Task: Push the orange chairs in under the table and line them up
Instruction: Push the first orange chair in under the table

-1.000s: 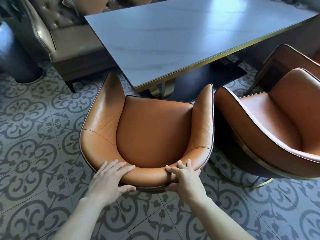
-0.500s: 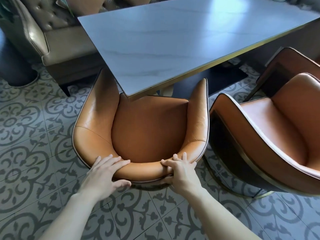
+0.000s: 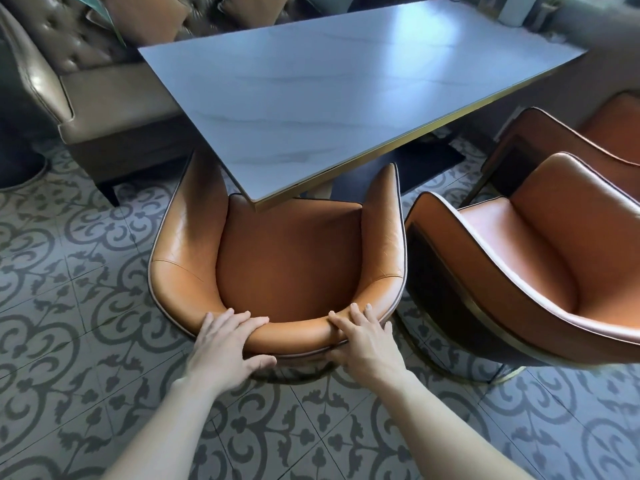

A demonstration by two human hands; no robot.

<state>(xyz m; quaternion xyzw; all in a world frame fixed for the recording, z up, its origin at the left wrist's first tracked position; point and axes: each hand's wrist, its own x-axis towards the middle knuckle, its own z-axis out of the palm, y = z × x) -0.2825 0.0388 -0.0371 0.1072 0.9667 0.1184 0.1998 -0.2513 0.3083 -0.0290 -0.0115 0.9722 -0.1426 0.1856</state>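
Note:
An orange leather tub chair (image 3: 287,258) stands in front of me with its seat front tucked under the near corner of the grey marble table (image 3: 329,98). My left hand (image 3: 225,344) grips the left part of the chair's back rim. My right hand (image 3: 363,341) grips the right part of the same rim, fingers over the top. A second orange chair (image 3: 526,258) stands to the right, turned at an angle and out from the table, almost touching the first chair's arm. A third orange chair (image 3: 588,140) shows behind it at the right edge.
A brown tufted leather sofa (image 3: 86,95) stands along the table's far left side with cushions on it. The table's dark base (image 3: 408,168) and gold leg sit under the top. Patterned grey floor tiles (image 3: 69,306) lie all around. A round dark base (image 3: 17,168) stands at the far left.
The chair has slid forward toward the table, so the tabletop corner now overlaps its seat. Both hands stayed on the back rim and moved with it.

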